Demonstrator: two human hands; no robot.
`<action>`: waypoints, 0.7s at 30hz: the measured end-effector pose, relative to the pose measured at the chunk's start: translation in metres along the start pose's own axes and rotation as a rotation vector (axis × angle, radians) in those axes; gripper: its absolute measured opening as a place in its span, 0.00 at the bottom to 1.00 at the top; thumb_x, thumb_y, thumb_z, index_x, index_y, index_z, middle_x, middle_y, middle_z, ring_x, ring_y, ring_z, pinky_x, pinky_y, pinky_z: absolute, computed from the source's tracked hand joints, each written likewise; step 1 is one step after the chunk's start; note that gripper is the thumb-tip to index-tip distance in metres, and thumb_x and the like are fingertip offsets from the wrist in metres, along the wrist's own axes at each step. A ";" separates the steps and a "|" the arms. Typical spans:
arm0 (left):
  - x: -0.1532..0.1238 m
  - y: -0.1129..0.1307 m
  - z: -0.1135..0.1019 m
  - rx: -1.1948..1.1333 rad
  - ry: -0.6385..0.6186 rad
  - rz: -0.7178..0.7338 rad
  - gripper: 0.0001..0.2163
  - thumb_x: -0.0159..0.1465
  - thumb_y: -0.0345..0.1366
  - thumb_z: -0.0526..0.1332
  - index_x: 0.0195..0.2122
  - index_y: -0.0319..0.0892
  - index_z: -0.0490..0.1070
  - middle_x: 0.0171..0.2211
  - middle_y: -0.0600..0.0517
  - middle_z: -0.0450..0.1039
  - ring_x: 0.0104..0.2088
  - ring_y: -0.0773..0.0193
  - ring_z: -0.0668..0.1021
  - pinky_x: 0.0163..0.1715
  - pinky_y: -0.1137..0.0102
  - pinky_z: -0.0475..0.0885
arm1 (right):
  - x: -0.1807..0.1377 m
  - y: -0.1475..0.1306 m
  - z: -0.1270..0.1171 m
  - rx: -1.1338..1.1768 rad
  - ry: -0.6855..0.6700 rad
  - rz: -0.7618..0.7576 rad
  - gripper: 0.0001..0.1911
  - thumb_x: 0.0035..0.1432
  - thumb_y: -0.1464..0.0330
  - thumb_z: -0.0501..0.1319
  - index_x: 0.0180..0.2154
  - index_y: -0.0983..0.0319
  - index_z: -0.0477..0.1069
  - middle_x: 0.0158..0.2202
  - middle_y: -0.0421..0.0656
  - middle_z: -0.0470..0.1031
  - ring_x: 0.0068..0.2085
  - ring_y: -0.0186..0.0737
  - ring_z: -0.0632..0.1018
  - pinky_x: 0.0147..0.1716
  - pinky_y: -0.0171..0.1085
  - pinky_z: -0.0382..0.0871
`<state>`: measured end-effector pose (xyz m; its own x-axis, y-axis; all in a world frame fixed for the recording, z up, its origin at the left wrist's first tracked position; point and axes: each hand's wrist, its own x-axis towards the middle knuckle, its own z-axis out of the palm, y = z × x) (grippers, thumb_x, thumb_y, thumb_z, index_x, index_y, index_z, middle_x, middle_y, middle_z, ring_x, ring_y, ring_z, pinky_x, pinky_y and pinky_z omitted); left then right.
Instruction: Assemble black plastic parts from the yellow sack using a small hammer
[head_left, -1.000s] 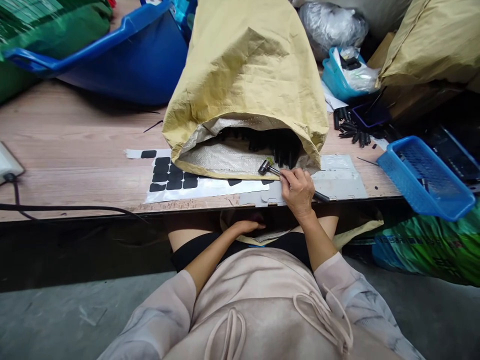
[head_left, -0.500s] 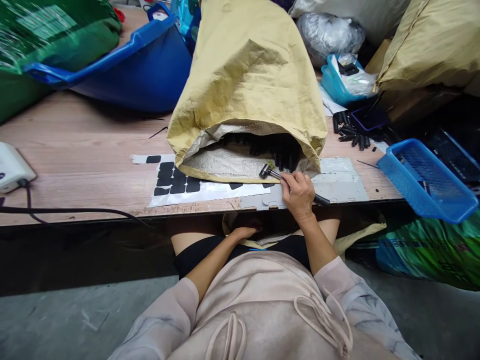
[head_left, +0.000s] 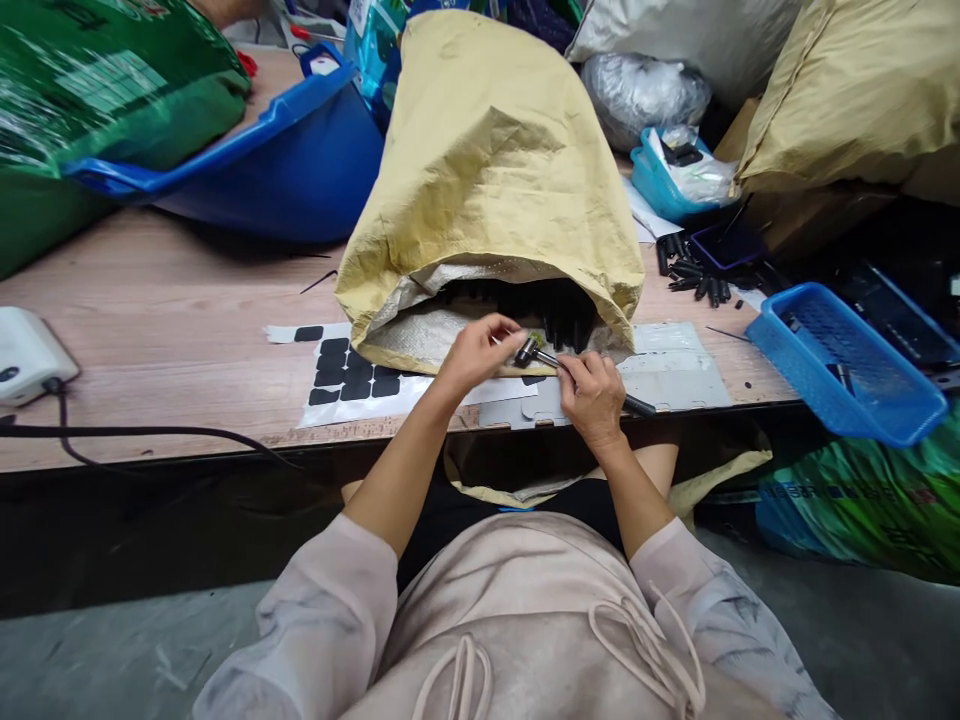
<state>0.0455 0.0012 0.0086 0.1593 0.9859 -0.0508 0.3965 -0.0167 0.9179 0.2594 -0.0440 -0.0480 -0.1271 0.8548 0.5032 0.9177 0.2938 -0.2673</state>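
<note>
My right hand (head_left: pixel 592 398) is closed around a small hammer-shaped tool (head_left: pixel 546 358) with a shiny metal head and shaft and a dark grip. Its head points left, over the front edge of a yellow woven sack (head_left: pixel 510 180). Beside the head is my left hand (head_left: pixel 484 352), thumb and fingers apart and nothing visible between them; whether they touch the head I cannot tell. Many black rod-like pieces (head_left: pixel 566 315) lie inside the sack's open mouth. Under its lip is a white sheet (head_left: pixel 420 388) with black rounded pads (head_left: pixel 345 370).
A large blue basin (head_left: pixel 262 170) and a green bag (head_left: pixel 112 90) stand at left, near a white box with a cable (head_left: pixel 34 355). Right of the sack are black pieces (head_left: pixel 697 275) and a blue basket (head_left: pixel 847 365). Another open sack (head_left: pixel 495 497) hangs at my lap.
My left hand has risen from the opening at my lap to beside the tool's head. My right hand keeps its hold on the tool, almost in the same place.
</note>
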 end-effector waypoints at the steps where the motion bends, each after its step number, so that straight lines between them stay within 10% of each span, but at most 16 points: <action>1: 0.015 -0.001 0.002 0.103 0.152 -0.011 0.17 0.65 0.50 0.64 0.43 0.40 0.77 0.37 0.47 0.79 0.38 0.57 0.79 0.37 0.66 0.73 | 0.000 0.000 0.000 -0.001 0.004 -0.001 0.13 0.71 0.65 0.59 0.49 0.56 0.81 0.40 0.46 0.76 0.42 0.46 0.69 0.43 0.42 0.62; 8: 0.068 -0.007 0.018 0.439 0.384 -0.255 0.14 0.63 0.48 0.67 0.43 0.44 0.77 0.42 0.39 0.79 0.51 0.38 0.78 0.47 0.55 0.71 | 0.000 0.001 0.002 -0.013 0.017 -0.003 0.12 0.70 0.66 0.60 0.48 0.55 0.82 0.39 0.45 0.76 0.41 0.45 0.70 0.43 0.41 0.63; 13: 0.043 -0.018 -0.003 0.395 0.397 -0.083 0.11 0.62 0.43 0.67 0.42 0.44 0.79 0.39 0.46 0.78 0.44 0.49 0.78 0.44 0.61 0.72 | 0.000 0.001 0.002 -0.002 0.020 0.007 0.12 0.70 0.66 0.60 0.48 0.55 0.82 0.39 0.45 0.77 0.41 0.45 0.70 0.42 0.42 0.62; 21: -0.036 -0.043 -0.024 0.128 -0.084 0.189 0.12 0.58 0.45 0.72 0.38 0.43 0.80 0.34 0.52 0.77 0.32 0.63 0.75 0.33 0.69 0.69 | 0.000 0.002 0.001 -0.035 -0.017 0.007 0.13 0.70 0.65 0.59 0.50 0.55 0.81 0.41 0.45 0.77 0.42 0.46 0.69 0.43 0.42 0.61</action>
<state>0.0011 -0.0300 -0.0192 0.3139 0.9461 0.0796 0.4627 -0.2256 0.8573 0.2604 -0.0428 -0.0495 -0.1266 0.8642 0.4870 0.9313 0.2726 -0.2415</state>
